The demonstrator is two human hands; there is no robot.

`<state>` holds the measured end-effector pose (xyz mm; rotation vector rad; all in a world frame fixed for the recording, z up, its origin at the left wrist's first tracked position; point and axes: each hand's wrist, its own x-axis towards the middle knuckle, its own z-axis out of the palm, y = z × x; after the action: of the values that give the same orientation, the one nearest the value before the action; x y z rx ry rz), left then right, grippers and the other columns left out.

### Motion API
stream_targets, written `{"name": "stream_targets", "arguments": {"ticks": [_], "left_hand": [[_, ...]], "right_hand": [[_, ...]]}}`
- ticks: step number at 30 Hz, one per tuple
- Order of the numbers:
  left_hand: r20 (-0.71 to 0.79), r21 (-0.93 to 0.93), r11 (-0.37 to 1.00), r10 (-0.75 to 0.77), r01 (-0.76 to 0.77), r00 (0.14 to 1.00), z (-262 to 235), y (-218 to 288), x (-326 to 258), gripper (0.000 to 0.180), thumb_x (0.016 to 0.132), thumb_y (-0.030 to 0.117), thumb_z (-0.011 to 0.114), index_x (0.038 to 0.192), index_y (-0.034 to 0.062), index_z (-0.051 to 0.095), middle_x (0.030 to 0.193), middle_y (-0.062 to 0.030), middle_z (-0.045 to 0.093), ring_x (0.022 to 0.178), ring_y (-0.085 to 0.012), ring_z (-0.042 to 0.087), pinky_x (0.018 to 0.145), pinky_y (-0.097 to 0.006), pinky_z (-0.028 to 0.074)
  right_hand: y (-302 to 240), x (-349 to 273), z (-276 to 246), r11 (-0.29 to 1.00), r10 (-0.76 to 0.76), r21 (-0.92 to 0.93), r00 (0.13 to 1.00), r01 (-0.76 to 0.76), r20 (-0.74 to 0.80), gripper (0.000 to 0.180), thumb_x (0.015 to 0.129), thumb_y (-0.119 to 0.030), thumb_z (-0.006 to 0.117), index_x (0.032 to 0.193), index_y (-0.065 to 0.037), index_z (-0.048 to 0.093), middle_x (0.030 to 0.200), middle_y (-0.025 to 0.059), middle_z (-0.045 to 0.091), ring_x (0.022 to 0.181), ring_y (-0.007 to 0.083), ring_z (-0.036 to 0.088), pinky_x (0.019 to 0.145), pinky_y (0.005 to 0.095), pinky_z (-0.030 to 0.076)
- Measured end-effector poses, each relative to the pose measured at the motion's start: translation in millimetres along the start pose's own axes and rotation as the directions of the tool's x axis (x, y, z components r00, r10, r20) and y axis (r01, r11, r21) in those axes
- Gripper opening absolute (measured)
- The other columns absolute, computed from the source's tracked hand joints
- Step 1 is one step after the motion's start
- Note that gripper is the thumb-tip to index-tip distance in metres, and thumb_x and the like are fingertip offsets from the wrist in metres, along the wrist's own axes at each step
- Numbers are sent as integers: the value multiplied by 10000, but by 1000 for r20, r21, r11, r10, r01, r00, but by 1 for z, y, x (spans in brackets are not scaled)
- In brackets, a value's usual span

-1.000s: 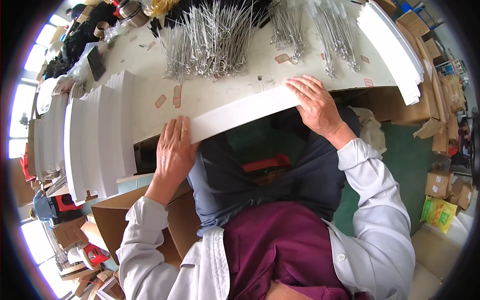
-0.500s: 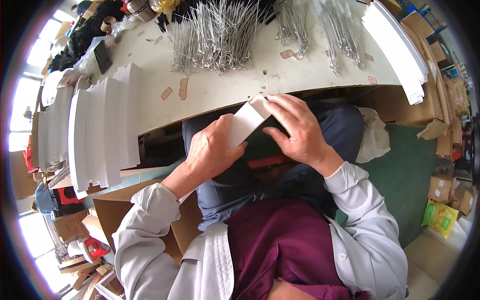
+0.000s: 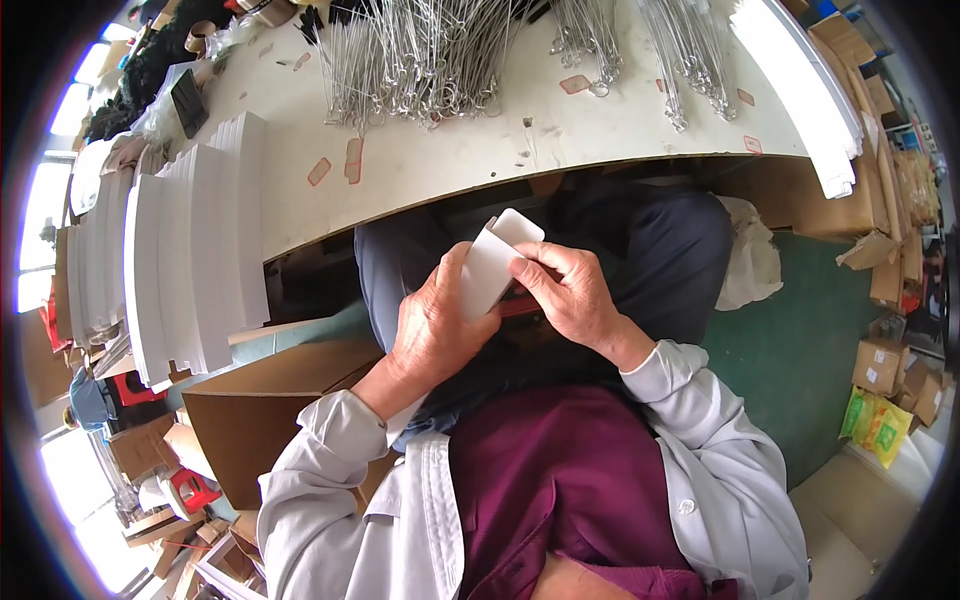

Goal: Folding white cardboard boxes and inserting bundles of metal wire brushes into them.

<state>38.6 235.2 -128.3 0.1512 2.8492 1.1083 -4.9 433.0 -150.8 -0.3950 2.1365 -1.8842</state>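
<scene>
A narrow white cardboard box (image 3: 486, 272) is held above my lap, tilted, with its far end uppermost. A rounded end flap stands up there, unfolded. My left hand (image 3: 432, 318) wraps around the box's body, thumb on the near side and fingers on the left. At the far end, my right hand (image 3: 570, 290) pinches the right edge by the flap, thumb on the front and fingers behind. The box's lower end passes out of sight behind my left hand and wrist.
On the white table (image 3: 420, 170) lie bundles of thin metal rods with looped ends (image 3: 430, 70). Stacks of flat white cartons stand at the left (image 3: 195, 250) and right (image 3: 790, 90). An open brown cardboard box (image 3: 270, 400) sits below at the left.
My right hand has come down and closed its thumb onto the box's far end. The box and left hand have shifted slightly lower, and the end flap now stands more visibly.
</scene>
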Motion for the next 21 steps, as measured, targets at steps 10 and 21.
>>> {"name": "stream_targets", "arguments": {"ticks": [10, 21], "left_hand": [[34, -129, 991, -16, 20, 999, 8, 2, 7, 719, 764, 157, 799, 1389, 108, 447, 1138, -233, 679, 934, -422, 716, 786, -473, 605], [-76, -86, 996, 21, -27, 997, 22, -2, 7, 484, 762, 160, 806, 1165, 63, 556, 1005, -195, 696, 850, -408, 725, 703, -464, 615]], "right_hand": [[5, -7, 13, 1000, -6, -27, 998, 7, 55, 209, 1003, -144, 666, 973, 51, 734, 716, 94, 696, 627, 84, 592, 557, 289, 474], [9, -11, 21, 993, -112, 30, 992, 114, -64, 194, 982, -115, 684, 1093, 43, 689, 811, 160, 731, 685, 192, 711, 639, 306, 549]]}}
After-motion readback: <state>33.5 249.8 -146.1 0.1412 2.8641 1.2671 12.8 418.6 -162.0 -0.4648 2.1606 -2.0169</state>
